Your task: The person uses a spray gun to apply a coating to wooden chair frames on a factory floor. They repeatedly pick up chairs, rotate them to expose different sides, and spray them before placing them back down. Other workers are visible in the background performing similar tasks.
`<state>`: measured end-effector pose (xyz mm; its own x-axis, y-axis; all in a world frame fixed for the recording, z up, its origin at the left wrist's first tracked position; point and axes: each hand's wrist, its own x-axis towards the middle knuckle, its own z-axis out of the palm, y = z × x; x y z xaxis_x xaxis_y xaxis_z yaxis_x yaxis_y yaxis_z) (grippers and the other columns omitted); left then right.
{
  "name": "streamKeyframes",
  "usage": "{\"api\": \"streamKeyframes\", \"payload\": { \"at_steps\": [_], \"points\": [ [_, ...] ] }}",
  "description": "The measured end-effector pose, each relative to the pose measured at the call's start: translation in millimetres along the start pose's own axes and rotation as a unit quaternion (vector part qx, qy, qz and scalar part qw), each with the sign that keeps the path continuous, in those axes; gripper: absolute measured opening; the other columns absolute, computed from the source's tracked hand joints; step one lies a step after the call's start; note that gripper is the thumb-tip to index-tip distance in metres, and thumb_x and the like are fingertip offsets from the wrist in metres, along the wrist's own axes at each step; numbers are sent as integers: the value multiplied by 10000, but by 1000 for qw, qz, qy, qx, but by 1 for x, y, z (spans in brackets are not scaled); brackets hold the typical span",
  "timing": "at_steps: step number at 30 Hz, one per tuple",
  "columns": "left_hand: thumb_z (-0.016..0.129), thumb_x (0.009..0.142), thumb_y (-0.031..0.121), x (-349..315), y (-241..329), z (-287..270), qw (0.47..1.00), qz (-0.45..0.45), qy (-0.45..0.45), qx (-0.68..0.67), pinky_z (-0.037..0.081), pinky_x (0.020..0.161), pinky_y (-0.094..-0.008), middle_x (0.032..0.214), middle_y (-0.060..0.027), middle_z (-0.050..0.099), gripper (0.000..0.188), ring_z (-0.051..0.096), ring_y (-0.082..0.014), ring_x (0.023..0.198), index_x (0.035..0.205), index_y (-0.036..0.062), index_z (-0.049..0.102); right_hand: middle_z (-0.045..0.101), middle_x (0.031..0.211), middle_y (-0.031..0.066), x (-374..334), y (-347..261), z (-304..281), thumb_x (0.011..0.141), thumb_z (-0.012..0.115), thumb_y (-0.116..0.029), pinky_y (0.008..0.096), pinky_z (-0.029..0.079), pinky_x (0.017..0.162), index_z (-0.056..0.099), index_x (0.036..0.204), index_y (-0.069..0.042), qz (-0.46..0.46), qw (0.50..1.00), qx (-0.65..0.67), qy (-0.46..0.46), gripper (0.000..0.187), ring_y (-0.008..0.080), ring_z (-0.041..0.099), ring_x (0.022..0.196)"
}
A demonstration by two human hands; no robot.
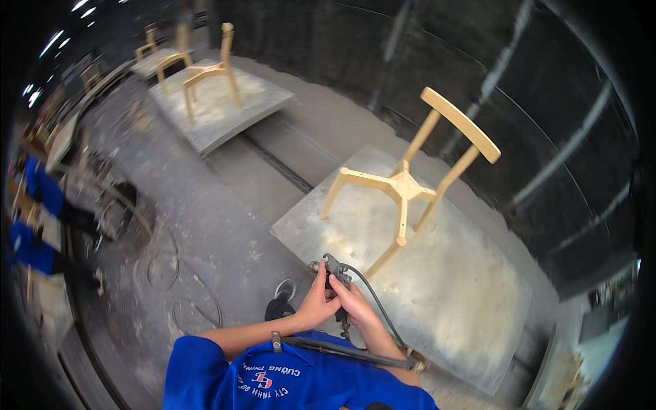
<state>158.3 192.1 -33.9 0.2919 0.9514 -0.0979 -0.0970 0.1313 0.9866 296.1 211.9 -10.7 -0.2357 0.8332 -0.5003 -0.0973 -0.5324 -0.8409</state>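
Observation:
Close in front of my body, a dark metal spray gun is held between both hands. My left hand closes on it from the left, its fingertips by the gun's front end. From the right, my right hand wraps round the body and handle, hiding part of them. A dark hose runs from the gun down past my right forearm. Just beyond stands a pale wooden chair frame without a seat, its backrest toward the dark wall. Neither hand touches the chair, which rests on a stained grey platform.
A second platform at the far left carries another wooden chair frame. Loose hose curls over the floor to my left. Two people in blue shirts work at the left edge. A dark wall rises behind the platforms.

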Motion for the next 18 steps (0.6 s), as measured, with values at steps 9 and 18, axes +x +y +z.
{"api": "streamKeyframes", "payload": {
  "at_steps": [9, 18],
  "points": [
    [542, 1023, 164, 135, 47, -116, 985, -149, -79, -20, 533, 513, -259, 960, -98, 739, 320, 713, -176, 663, 1281, -14, 606, 683, 1159, 102, 39, -50, 21, 1068, 478, -424, 355, 571, 805, 559, 1317, 3, -6, 987, 55, 151, 501, 203, 683, 950],
    [547, 1026, 261, 317, 38, -187, 996, -39, -64, 41, 537, 648, -287, 949, -80, 720, 338, 689, -155, 774, 1236, 16, 647, 587, 708, -14, 26, -109, 79, 1051, 505, -433, 230, 427, 581, 626, 874, -74, -55, 965, -27, 255, 419, 78, 547, 651]
  ]
}}
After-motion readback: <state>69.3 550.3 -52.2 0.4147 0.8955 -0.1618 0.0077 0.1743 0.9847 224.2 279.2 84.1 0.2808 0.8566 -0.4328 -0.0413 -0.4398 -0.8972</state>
